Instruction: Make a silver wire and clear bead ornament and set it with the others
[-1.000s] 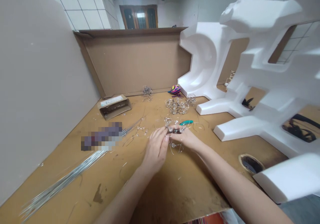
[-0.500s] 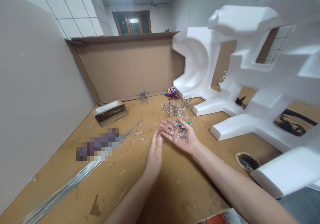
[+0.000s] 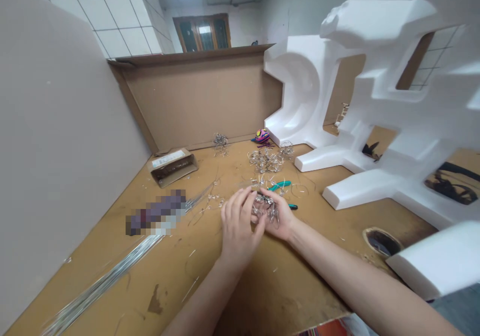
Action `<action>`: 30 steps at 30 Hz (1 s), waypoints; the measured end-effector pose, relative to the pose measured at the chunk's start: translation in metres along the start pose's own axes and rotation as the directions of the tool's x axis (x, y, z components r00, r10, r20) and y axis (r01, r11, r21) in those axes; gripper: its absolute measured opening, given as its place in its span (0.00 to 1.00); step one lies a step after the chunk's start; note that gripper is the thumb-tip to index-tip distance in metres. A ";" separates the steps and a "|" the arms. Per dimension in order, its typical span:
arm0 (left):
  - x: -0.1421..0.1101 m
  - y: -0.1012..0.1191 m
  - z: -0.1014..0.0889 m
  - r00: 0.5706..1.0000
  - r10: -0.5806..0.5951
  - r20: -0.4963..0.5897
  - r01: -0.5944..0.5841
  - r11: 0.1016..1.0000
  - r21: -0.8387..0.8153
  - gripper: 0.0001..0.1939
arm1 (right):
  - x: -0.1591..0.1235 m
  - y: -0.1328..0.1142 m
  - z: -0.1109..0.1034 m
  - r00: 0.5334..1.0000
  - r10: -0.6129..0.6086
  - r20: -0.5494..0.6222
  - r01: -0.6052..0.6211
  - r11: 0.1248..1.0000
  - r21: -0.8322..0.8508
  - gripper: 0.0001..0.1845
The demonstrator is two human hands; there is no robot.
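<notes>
A tangle of small bent wire pieces point(image 3: 265, 207) rests in the cupped palm of my right hand point(image 3: 278, 217), a little above the brown tabletop point(image 3: 262, 286). My left hand point(image 3: 239, 224) comes in from the left, and its fingertips touch the wire pieces. Green-handled pliers point(image 3: 282, 185) lie on the table just behind my hands. Farther back sit two more heaps of wire pieces, one point(image 3: 265, 160) in the middle and one point(image 3: 220, 141) by the cardboard wall.
A bundle of long straight wires point(image 3: 108, 276) lies at the left. A small open cardboard box point(image 3: 173, 166) sits at the back left. Big white foam blocks point(image 3: 378, 126) fill the right side. A colourful ball point(image 3: 261, 136) and a round hole point(image 3: 381, 241) in the table are also there.
My right hand turned palm up with the wire pieces and then drew slightly nearer. My left hand has closed in again onto the pile. The head camera shifted a little.
</notes>
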State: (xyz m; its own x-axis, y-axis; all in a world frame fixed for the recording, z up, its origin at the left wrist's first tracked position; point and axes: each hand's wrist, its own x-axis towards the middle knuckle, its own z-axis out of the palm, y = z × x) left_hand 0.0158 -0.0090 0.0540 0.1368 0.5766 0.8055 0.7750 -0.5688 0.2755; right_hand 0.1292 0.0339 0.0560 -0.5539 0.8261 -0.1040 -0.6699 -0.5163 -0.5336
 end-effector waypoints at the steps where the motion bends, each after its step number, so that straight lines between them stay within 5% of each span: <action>1: 0.002 -0.003 -0.002 0.999 0.012 0.030 -0.012 1.000 0.007 0.24 | 0.000 0.002 0.001 1.000 0.026 -0.011 -0.026 1.000 -0.007 0.14; 6: 0.012 -0.021 -0.015 0.986 0.005 0.169 0.019 0.990 -0.139 0.10 | -0.001 0.000 -0.002 0.995 0.087 -0.049 -0.091 0.993 -0.070 0.11; 12: 0.018 -0.028 -0.017 0.904 -0.199 0.380 0.390 0.749 -0.536 0.08 | -0.002 -0.014 -0.014 0.971 0.199 0.135 -0.169 0.964 -0.207 0.14; 14: 0.018 -0.027 -0.017 0.908 -0.233 0.349 0.402 0.720 -0.565 0.10 | -0.002 -0.018 -0.014 0.972 0.186 0.143 -0.161 0.973 -0.167 0.18; 19: 0.012 -0.017 -0.017 0.927 -0.367 0.081 0.362 0.813 -0.455 0.07 | -0.002 -0.021 -0.010 0.992 0.057 0.117 -0.049 0.996 -0.071 0.20; 21: 0.008 -0.010 -0.013 0.906 -0.358 0.224 0.423 0.758 -0.496 0.08 | -0.001 -0.020 -0.010 0.995 0.031 0.093 -0.022 0.996 -0.090 0.20; 24: 0.001 0.002 -0.001 0.775 -0.328 0.540 0.616 0.580 -0.533 0.13 | 0.001 -0.014 -0.011 0.997 -0.011 0.071 0.021 0.988 -0.151 0.20; 27: -0.004 0.009 0.007 0.728 -0.296 0.618 0.674 0.473 -0.568 0.14 | 0.004 -0.008 -0.013 0.993 -0.085 0.079 0.102 0.966 -0.237 0.18; 30: -0.006 0.013 0.005 0.763 -0.274 0.586 0.631 0.517 -0.579 0.09 | 0.005 -0.005 -0.015 0.964 -0.253 0.083 0.266 0.889 -0.372 0.14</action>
State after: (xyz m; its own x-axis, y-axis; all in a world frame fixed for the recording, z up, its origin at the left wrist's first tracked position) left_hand 0.0279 -0.0167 0.0506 0.2530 0.9393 0.2316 0.1292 -0.2701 0.9541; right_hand 0.1368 0.0442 0.0458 -0.4049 0.9084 0.1043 -0.5590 -0.1557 -0.8144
